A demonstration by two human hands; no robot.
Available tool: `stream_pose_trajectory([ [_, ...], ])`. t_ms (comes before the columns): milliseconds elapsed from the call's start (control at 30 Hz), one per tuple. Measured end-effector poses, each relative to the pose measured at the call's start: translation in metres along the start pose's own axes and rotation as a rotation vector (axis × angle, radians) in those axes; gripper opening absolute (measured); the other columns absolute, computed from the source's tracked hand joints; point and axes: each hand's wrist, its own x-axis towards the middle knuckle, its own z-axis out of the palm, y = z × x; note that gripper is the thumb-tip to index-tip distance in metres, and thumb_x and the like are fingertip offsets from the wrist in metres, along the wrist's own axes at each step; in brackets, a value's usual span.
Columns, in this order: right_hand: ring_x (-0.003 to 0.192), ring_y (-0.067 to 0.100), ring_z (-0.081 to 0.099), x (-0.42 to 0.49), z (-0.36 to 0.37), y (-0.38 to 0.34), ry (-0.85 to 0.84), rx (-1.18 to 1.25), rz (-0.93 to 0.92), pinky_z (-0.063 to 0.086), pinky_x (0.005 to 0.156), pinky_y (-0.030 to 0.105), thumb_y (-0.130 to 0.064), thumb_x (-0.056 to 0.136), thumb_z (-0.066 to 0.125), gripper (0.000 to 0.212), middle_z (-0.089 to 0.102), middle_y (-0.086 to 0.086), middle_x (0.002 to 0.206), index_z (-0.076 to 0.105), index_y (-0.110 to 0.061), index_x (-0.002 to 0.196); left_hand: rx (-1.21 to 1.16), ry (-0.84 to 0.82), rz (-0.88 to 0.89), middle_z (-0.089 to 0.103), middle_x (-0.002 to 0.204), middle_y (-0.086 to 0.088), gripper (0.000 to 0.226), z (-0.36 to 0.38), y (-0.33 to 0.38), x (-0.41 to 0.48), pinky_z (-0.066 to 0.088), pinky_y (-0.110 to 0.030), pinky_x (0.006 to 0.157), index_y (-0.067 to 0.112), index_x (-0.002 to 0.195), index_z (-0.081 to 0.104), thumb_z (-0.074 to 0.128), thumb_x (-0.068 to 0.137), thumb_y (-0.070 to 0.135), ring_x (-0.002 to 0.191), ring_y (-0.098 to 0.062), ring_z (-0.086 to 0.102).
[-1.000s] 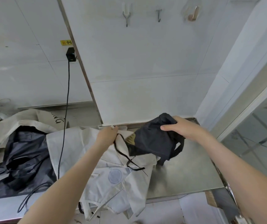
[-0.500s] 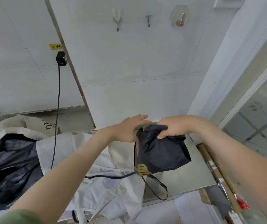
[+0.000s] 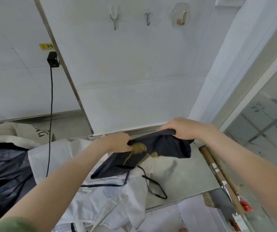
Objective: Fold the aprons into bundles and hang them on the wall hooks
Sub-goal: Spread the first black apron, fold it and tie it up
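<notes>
1. two bare hands are in view, and both grip the one dark apron (image 3: pixel 164 146). the left hand (image 3: pixel 117 142) has its fingers curled round the bunched left end. the right hand (image 3: pixel 183 129) clamps the top right edge, knuckles up.
2. the dark apron hangs between the two hands, half bunched, just above the steel table (image 3: pixel 188 178). a gold-coloured print shows just right of the left hand.
3. thin black straps (image 3: pixel 152 186) trail below the hands, and one loop lies on the table top.
4. one white apron (image 3: pixel 101 195) lies spread below the left hand, draped over the table's near edge.
5. well to the left of the left hand sits one dark cloth heap (image 3: pixel 5 168), with one cream cloth (image 3: pixel 8 131) behind it.
6. three wall hooks sit high above the hands: one forked hook (image 3: pixel 114 17) above the left hand, one thin hook (image 3: pixel 148 18) between, and one padded hook (image 3: pixel 181 16) above the right hand.
7. one black cable (image 3: pixel 51 106) drops from one black plug (image 3: pixel 53 59), up and left of the left hand.
8. what look like two brown rolls (image 3: pixel 218 173) lie just beside the right forearm.
</notes>
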Motion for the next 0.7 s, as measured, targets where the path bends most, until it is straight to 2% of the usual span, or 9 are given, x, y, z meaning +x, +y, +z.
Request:
stream_pose_trajectory([
  [100, 0.112, 0.013, 0.054, 0.010, 0.021, 0.017, 0.261, -0.163, -0.087, 0.042, 0.083, 0.025, 0.008, 0.086, 0.050, 0.064, 0.061, -0.011, 0.127, 0.054, -0.035, 0.133, 0.158, 0.234, -0.086, 0.055, 0.105, -0.007, 0.027, 0.007, -0.008, 0.002, 0.047, -0.036, 0.074, 0.016, 0.119, 0.055, 0.039, 0.100, 0.026, 0.094, -0.028, 0.059],
  [167, 0.109, 0.019, 0.060, 0.017, 0.043, 0.028, 0.438, -0.301, -0.220, 0.043, 0.080, 0.020, 0.013, 0.077, 0.057, 0.067, 0.064, -0.003, 0.125, 0.055, -0.022, 0.134, 0.232, 0.254, -0.184, 0.050, 0.114, -0.009, 0.036, 0.018, -0.010, 0.000, 0.051, -0.042, 0.077, 0.015, 0.133, 0.039, 0.040, 0.098, 0.014, 0.099, -0.031, 0.058],
  [233, 0.105, 0.020, 0.065, 0.024, 0.070, 0.038, 0.520, -0.396, -0.276, 0.050, 0.083, 0.025, 0.010, 0.074, 0.053, 0.061, 0.067, 0.003, 0.120, 0.060, -0.014, 0.129, 0.334, 0.291, -0.210, 0.045, 0.130, -0.012, 0.056, 0.039, -0.009, -0.002, 0.051, -0.042, 0.080, 0.013, 0.146, 0.020, 0.042, 0.095, 0.008, 0.108, -0.031, 0.056],
  [333, 0.105, 0.021, 0.067, 0.034, 0.115, 0.047, 0.426, -0.382, -0.255, 0.056, 0.083, 0.032, 0.007, 0.068, 0.057, 0.060, 0.068, 0.004, 0.118, 0.063, -0.012, 0.125, 0.342, 0.269, -0.171, 0.016, 0.155, -0.017, 0.069, 0.072, -0.007, -0.006, 0.046, -0.034, 0.088, 0.011, 0.152, 0.002, 0.042, 0.096, 0.005, 0.138, -0.030, 0.032],
  [400, 0.105, 0.020, 0.068, 0.034, 0.146, 0.059, 0.355, -0.339, -0.230, 0.056, 0.083, 0.033, 0.011, 0.061, 0.062, 0.068, 0.069, 0.003, 0.117, 0.063, -0.012, 0.125, 0.236, 0.196, -0.212, 0.005, 0.159, -0.011, 0.072, 0.095, -0.013, -0.007, 0.041, -0.031, 0.100, 0.016, 0.153, -0.001, 0.042, 0.097, 0.003, 0.146, -0.024, 0.014],
  [433, 0.106, 0.018, 0.067, 0.032, 0.160, 0.064, 0.315, -0.307, -0.207, 0.056, 0.082, 0.032, 0.014, 0.057, 0.067, 0.076, 0.068, 0.001, 0.119, 0.062, -0.014, 0.127, 0.182, 0.177, -0.258, 0.004, 0.159, -0.009, 0.076, 0.107, -0.018, -0.006, 0.041, -0.030, 0.100, 0.020, 0.153, -0.003, 0.045, 0.096, 0.003, 0.145, -0.024, 0.016],
  [533, 0.115, 0.015, 0.062, 0.032, 0.192, 0.077, 0.197, -0.183, -0.125, 0.058, 0.080, 0.033, 0.022, 0.045, 0.076, 0.102, 0.063, -0.002, 0.127, 0.052, -0.018, 0.136, 0.060, 0.117, -0.371, 0.031, 0.147, -0.007, 0.079, 0.131, -0.034, -0.004, 0.046, -0.032, 0.087, 0.032, 0.152, -0.007, 0.043, 0.096, 0.010, 0.120, -0.025, 0.045],
  [633, 0.138, 0.008, 0.036, 0.033, 0.208, 0.087, 0.157, -0.102, -0.081, 0.042, 0.107, 0.034, 0.025, 0.069, 0.055, 0.101, 0.041, -0.009, 0.149, 0.021, -0.031, 0.147, -0.087, 0.123, -0.409, 0.052, 0.122, -0.006, 0.076, 0.137, -0.044, 0.003, 0.044, -0.034, 0.085, 0.031, 0.152, -0.003, 0.044, 0.093, 0.017, 0.108, -0.025, 0.050],
  [700, 0.142, 0.001, 0.018, 0.030, 0.209, 0.087, 0.132, -0.082, -0.054, 0.027, 0.115, 0.027, 0.022, 0.078, 0.045, 0.097, 0.026, -0.014, 0.155, 0.005, -0.037, 0.144, -0.104, 0.139, -0.428, 0.053, 0.127, -0.006, 0.073, 0.135, -0.048, 0.008, 0.042, -0.033, 0.088, 0.022, 0.153, 0.004, 0.047, 0.093, 0.020, 0.110, -0.025, 0.051],
])
